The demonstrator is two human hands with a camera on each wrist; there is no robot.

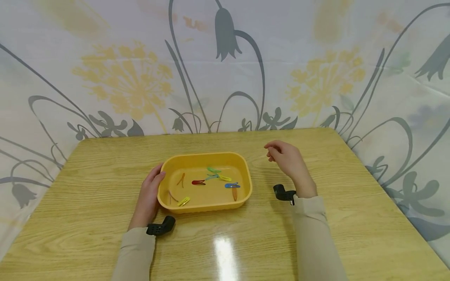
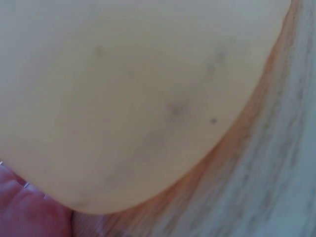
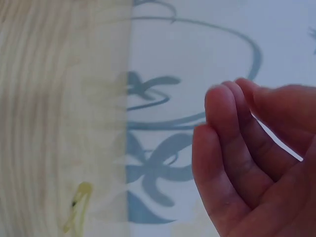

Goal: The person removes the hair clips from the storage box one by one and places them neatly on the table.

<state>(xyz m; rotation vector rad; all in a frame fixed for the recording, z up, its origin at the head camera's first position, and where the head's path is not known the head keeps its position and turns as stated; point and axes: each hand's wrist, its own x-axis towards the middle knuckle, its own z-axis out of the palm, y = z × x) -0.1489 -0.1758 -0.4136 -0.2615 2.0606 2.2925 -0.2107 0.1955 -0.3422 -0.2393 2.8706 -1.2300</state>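
Two hands beside yellow tray (image 1: 246,177)

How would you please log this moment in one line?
left hand: rests on yellow tray | right hand: raised, empty | tray: hair clips

wooden table (image 1: 316,234), floral curtain (image 1: 316,58) behind, glare

A wooden worktop (image 1: 316,218) stands against a floral curtain (image 1: 316,58), which hangs behind and beside it.
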